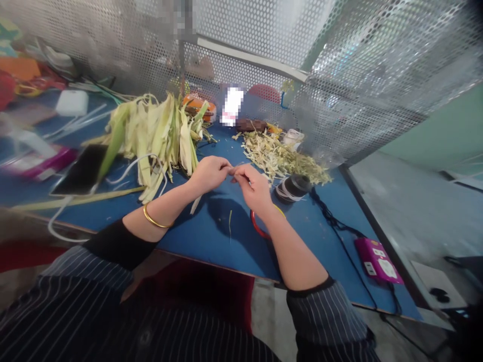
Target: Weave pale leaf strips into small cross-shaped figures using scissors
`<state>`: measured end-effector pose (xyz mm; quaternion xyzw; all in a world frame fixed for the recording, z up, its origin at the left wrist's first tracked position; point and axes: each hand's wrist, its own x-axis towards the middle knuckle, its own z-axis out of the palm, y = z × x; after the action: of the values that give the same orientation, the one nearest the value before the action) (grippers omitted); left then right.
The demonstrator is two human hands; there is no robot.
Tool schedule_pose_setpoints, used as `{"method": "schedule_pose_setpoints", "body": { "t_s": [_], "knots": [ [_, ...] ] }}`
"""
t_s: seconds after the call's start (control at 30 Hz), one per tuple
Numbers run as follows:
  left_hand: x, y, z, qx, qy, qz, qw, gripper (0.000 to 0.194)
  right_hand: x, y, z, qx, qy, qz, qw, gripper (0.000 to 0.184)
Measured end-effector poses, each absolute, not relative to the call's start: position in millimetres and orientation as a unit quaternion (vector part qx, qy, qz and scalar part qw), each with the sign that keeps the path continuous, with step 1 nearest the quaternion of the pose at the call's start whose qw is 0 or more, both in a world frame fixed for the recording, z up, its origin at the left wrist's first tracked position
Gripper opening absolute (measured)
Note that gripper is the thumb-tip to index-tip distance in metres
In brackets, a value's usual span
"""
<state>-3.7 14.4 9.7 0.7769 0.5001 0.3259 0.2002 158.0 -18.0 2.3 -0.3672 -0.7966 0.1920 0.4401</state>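
Above the middle of the blue table, my left hand [209, 172] and my right hand [253, 185] meet fingertip to fingertip. Both are pinched closed around something thin that I cannot make out. A pale husk strip [195, 205] shows below my left wrist. Large dried corn husks [158, 133] are heaped just beyond my left hand. To the far side of my right hand lies a pile of shredded husk pieces [275, 153]. A dark spool [293, 187] wound with pale thread sits beside it. One thin green strip [230, 223] rests on the table below my hands.
Partly behind my right wrist is a red and yellow ring-shaped thing [258, 227]. A purple power strip [379, 261] with black cords lies at right. On the left are a dark phone [81, 171], a white cable [60, 234] and a white box [71, 103]. Perforated metal panels [260, 30] border the back.
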Motion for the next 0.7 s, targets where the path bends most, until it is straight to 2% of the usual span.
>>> {"method": "schedule_pose_setpoints", "body": {
  "t_s": [0.07, 0.13, 0.2, 0.3, 0.4, 0.47, 0.57, 0.7],
  "knots": [
    [-3, 12, 11, 0.816, 0.487, 0.275, 0.147, 0.025, 163, -16, 4, -0.383, -0.804, 0.171, 0.423, 0.018],
    [-5, 9, 15, 0.861, 0.432, 0.224, 0.149, 0.024, 170, -13, 9, -0.402, -0.803, 0.156, 0.411, 0.016],
    [-9, 6, 22, 0.891, 0.347, 0.19, 0.223, 0.023, 178, -9, 13, -0.415, -0.798, 0.195, 0.391, 0.014],
    [-15, 3, 32, 0.868, 0.279, 0.203, 0.358, 0.022, 189, 0, 13, -0.42, -0.753, 0.344, 0.373, 0.009],
    [-15, 3, 33, 0.793, 0.331, 0.263, 0.438, 0.022, 193, 7, 5, -0.41, -0.669, 0.473, 0.401, 0.012],
    [-11, 6, 28, 0.714, 0.386, 0.318, 0.489, 0.021, 189, 9, -1, -0.405, -0.651, 0.492, 0.413, 0.014],
    [-4, 9, 20, 0.596, 0.435, 0.383, 0.556, 0.016, 176, 3, -5, -0.414, -0.698, 0.411, 0.415, 0.013],
    [3, 9, 15, 0.545, 0.451, 0.421, 0.568, 0.015, 162, -14, -2, -0.444, -0.767, 0.156, 0.436, 0.016]
  ]
}}
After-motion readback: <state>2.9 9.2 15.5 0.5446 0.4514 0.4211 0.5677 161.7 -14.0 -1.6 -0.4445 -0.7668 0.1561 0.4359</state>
